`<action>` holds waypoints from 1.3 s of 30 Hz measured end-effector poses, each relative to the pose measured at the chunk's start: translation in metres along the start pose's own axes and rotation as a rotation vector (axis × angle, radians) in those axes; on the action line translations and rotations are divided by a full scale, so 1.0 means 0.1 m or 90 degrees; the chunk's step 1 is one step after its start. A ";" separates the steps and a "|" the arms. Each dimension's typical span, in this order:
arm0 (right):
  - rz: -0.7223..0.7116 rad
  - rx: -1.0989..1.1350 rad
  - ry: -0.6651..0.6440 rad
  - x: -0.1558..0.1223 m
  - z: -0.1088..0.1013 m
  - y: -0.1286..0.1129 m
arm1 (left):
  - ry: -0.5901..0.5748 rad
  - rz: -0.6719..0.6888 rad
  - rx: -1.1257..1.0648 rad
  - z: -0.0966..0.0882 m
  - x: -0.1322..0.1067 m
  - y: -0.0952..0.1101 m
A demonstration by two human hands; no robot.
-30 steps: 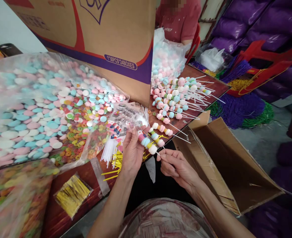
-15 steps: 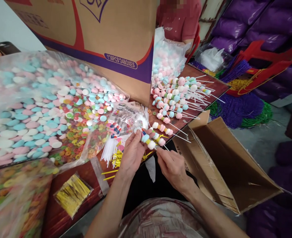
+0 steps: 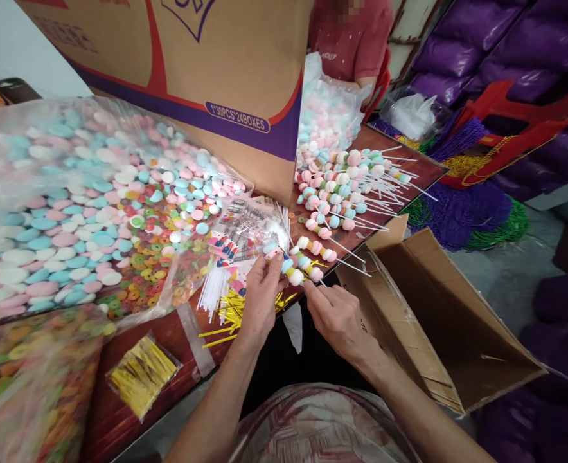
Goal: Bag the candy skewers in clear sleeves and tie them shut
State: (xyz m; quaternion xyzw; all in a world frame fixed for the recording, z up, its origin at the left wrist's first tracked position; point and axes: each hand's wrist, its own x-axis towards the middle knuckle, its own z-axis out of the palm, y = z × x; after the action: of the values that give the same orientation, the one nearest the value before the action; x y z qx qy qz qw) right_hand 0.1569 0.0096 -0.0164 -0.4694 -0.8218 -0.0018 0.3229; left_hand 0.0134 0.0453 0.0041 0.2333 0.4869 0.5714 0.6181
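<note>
My left hand [image 3: 261, 297] pinches the mouth of a clear printed wrapper bag [image 3: 259, 235], with a candy skewer [image 3: 288, 267] of pink, blue and white discs partly inside it. Closed around the skewer's white stick, my right hand [image 3: 338, 316] sits just below the candies. Both hands hover over the near edge of the brown table [image 3: 168, 341]. A stack of printed wrapper bags [image 3: 238, 233] lies just beyond my left hand, and white sticks [image 3: 213, 290] with gold twist ties [image 3: 230, 308] lie below it.
A large clear bag of pastel candy discs [image 3: 72, 193] and coloured rings [image 3: 144, 263] fills the left. Finished skewers [image 3: 342, 186] pile at the table's far right. A packet of gold ties [image 3: 142, 375], a big cardboard box [image 3: 207, 64], an open carton [image 3: 433, 315] and a person in red [image 3: 351, 38] are around.
My right hand has moved up the stick and pushed the skewer further into the wrapper bag, towards my left hand. The candies now sit higher and closer to the stack of bags.
</note>
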 end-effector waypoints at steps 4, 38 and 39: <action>0.184 0.243 0.003 -0.01 0.07 -0.09 | -0.043 -0.028 -0.019 -0.02 0.00 0.06; -0.083 -0.099 0.078 0.06 0.10 -0.09 | 0.067 -0.081 -0.204 0.05 0.14 0.28; -0.080 -0.082 0.062 0.06 0.11 -0.09 | 0.067 -0.093 -0.207 0.04 0.15 0.29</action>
State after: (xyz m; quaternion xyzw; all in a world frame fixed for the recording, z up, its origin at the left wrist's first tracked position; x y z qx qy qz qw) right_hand 0.1424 0.0123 -0.0190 -0.4361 -0.8311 -0.0980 0.3309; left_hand 0.0016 0.0672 0.0250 0.0641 0.4356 0.6078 0.6608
